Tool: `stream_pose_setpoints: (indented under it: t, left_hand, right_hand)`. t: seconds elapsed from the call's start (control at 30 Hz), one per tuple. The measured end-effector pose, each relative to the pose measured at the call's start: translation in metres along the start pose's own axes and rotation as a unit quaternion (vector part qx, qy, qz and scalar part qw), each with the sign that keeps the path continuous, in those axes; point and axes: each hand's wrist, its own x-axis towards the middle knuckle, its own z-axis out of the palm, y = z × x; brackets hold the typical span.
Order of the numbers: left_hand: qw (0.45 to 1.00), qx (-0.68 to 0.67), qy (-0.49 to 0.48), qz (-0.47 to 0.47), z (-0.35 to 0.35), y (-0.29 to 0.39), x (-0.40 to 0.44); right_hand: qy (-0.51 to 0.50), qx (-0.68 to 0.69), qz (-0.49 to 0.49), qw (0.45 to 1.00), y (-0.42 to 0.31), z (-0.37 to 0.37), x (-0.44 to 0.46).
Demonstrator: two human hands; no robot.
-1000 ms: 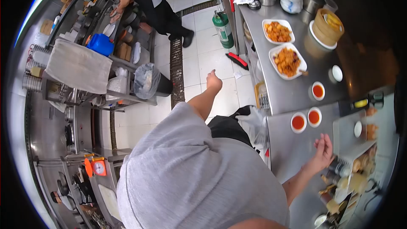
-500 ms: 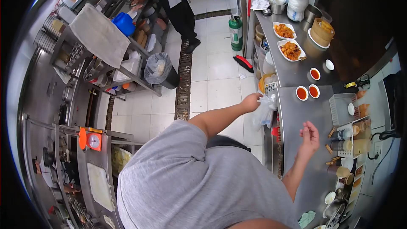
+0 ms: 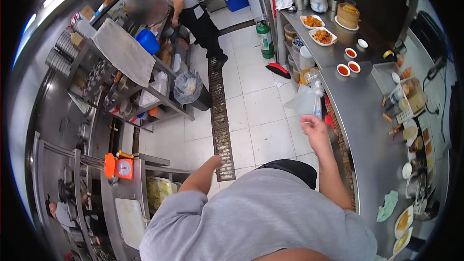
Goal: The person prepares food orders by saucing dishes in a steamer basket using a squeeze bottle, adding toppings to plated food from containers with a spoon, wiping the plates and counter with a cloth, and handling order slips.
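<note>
My left hand (image 3: 217, 162) hangs low over the floor drain, foreshortened, with its fingers too hidden to read. Just below a clear plastic bag (image 3: 305, 98) at the counter's side is my right hand (image 3: 314, 128), loosely bent, fingers partly apart, with nothing visible in it. The steel counter (image 3: 357, 111) runs along the right. On it stand two white dishes of orange-red food (image 3: 323, 36), several small cups of red sauce (image 3: 343, 70) and a bamboo steamer (image 3: 347, 16).
A person (image 3: 203, 21) bends over the left shelving at the back. A lined bin (image 3: 193, 92), green cylinder (image 3: 264, 38) and red brush (image 3: 278, 70) are on the floor. An orange scale (image 3: 124, 168) stands at lower left; condiment containers (image 3: 408, 96) line the right.
My left hand has moved from near the bag down and left over the drain. My right hand has left the counter top and moved left, near the bag. The view has shifted.
</note>
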Motion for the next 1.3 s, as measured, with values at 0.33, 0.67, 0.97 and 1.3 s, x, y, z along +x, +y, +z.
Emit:
stream_pose_setpoints:
  t: [0.33,0.67,0.97,1.3]
  left_hand:
    - [0.928,-0.288,-0.097,-0.215,0.168,-0.020,-0.169]
    - [0.936,-0.123,0.178,0.278,-0.034,0.380,-0.030]
    - [0.792,-0.368,0.031,0.486,-0.178,0.571,-0.185]
    - [0.786,-0.356,0.000,0.506,-0.240,0.563,-0.127]
  right_hand:
    - [-0.069,-0.076,-0.062,0.993,-0.023,-0.047,-0.094]
    - [0.130,-0.128,0.109,0.977,0.013,-0.212,-0.271]
    - [0.288,-0.119,0.134,0.941,0.030,-0.287,-0.326]
    - [0.418,-0.559,0.189,0.691,0.166,-0.382,-0.280]
